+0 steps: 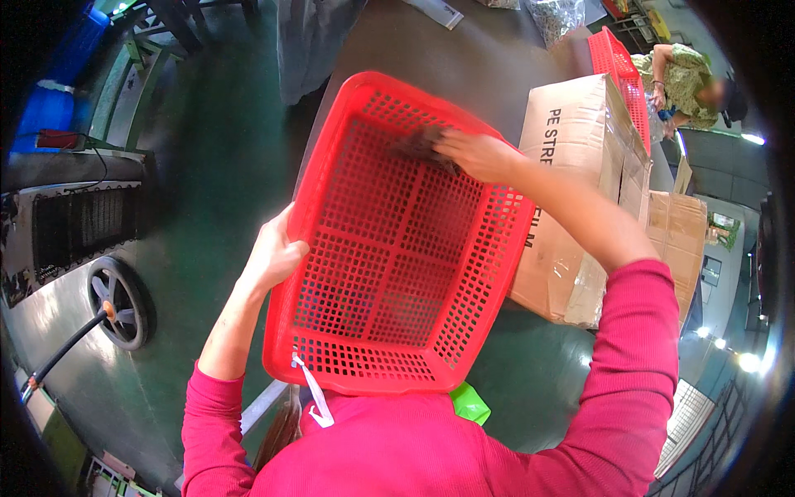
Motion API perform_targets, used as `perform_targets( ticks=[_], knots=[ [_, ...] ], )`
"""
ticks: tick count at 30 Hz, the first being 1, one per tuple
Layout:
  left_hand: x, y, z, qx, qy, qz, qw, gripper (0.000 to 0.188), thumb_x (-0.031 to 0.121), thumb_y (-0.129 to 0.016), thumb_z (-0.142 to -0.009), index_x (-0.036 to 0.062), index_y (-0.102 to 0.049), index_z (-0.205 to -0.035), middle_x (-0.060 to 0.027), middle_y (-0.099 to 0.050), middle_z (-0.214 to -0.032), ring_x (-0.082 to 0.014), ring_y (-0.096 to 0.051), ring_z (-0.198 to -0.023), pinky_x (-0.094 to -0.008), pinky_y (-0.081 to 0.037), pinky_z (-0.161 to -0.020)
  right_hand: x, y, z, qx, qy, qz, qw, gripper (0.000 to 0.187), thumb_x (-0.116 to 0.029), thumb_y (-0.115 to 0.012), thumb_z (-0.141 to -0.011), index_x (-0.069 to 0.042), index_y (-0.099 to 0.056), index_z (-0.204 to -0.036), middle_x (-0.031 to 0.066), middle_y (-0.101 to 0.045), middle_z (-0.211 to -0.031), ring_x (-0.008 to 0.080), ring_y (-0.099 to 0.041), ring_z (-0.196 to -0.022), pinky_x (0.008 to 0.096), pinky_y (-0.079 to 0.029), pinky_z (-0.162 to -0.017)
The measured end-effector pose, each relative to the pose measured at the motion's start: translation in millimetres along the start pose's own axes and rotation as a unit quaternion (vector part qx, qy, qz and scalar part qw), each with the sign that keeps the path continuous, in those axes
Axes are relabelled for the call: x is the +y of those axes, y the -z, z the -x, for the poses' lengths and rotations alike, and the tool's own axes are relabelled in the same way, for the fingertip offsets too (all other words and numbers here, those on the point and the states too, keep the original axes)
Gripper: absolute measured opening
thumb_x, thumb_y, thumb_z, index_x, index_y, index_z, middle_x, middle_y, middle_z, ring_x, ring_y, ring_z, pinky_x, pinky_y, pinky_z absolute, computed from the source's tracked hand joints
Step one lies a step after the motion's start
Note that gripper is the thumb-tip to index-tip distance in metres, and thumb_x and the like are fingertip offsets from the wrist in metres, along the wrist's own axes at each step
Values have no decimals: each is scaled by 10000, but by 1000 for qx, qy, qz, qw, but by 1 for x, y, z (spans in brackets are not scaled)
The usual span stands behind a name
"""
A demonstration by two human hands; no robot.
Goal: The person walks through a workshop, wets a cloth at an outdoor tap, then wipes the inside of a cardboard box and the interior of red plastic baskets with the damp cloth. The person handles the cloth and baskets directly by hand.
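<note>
A red plastic basket with gridded holes is tilted up in front of my body, its inside facing me. My left hand is closed over its left rim, thumb on the near side. Inside the basket, by the upper wall, my right hand presses down on a dark, crumpled cloth. Motion blurs the cloth and the fingertips. A white strip hangs tied to the basket's lower left corner. No loose item shows in the basket besides the cloth.
A large cardboard box stands right of the basket, with another carton behind it. Beyond sit a second red basket and a person. Clear bags lie on the dark table. A wheel stands at the left.
</note>
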State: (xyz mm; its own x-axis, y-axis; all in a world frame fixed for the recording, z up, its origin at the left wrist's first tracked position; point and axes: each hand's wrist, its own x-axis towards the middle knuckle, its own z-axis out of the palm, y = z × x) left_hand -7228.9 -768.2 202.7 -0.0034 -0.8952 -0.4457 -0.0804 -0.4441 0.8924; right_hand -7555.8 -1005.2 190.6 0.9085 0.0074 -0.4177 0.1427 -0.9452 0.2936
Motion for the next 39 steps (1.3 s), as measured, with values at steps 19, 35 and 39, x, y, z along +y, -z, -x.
perform_targets(
  ticks=[19,35,39],
  knots=[
    [-12,-2,-1,9,-84,58,995,647,278,-485,-955,132,-137,-1482,-101,-197,-1516,-218,-218,-1382,-348,-192,-1116,-155,-29,-70,277,-654,-287,642,255,-183,-591,-870,-136,-628,-1118,162,-473,-1284,345,-435,-1188,472,-352,-975],
    [-15,-25,0,99,-92,-18,991,495,283,-369,-991,116,-271,-1446,-132,-406,-1417,-229,-361,-1320,-313,-290,-1062,-105,68,-253,521,-532,-590,312,279,-36,-455,-863,11,-541,-1125,227,-548,-1119,380,-500,-1058,440,-382,-928],
    [-14,-38,1,156,-87,-16,984,478,298,-339,-995,130,-287,-1440,-138,-436,-1393,-244,-390,-1303,-324,-317,-1049,-201,89,-236,474,-500,-628,361,423,-15,-465,-840,-22,-453,-1263,246,-506,-1128,400,-470,-1062,461,-368,-945]
  ],
)
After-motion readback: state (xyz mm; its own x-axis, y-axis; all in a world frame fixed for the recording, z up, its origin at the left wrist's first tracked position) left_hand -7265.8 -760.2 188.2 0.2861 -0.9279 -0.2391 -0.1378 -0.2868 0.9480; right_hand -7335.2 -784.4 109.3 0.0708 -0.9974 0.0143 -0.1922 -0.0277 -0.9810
